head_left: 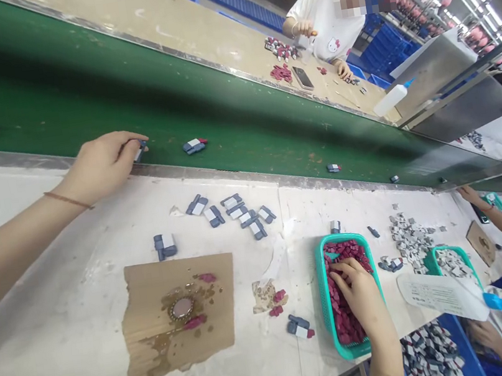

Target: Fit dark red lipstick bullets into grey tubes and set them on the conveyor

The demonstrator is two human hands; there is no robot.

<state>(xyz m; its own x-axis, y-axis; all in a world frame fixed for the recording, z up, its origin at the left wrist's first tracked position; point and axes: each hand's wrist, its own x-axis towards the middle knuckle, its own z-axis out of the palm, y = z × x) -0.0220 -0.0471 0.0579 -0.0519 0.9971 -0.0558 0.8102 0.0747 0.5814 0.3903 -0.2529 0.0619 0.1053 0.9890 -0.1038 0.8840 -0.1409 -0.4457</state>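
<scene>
Worktable beside the green belt (pixel 75 82).
My left hand (pixel 103 163) pinches a part (pixel 140 149) at its edge; my right hand (pixel 358 288), fingers curled, digs in the basket (pixel 327 302) nearer me.

both forearms bare, no sleeves in view. left hand (pixel 101 166): a thin brown cord bracelet (pixel 68 200) circles the wrist; a small dark oval mark sits further up the forearm. right hand (pixel 358 288): no ring, band or glove visible.
</scene>
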